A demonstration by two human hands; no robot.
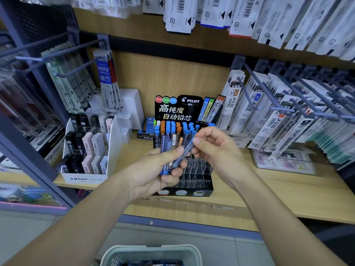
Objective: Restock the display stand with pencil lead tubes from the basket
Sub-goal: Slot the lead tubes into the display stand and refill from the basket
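Plastic pencil lead tubes [166, 144], likely light, rigid and slick, bunched in the gripping left hand [153, 175] before the display stand [197, 169]; right hand [215, 150] pinches one tube [187, 148] near its upper end, probably the surest hold

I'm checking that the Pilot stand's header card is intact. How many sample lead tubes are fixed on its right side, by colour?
blue sample tube: 1
yellow-green sample tube: 1
black and orange sample tube: 1
Total: 3
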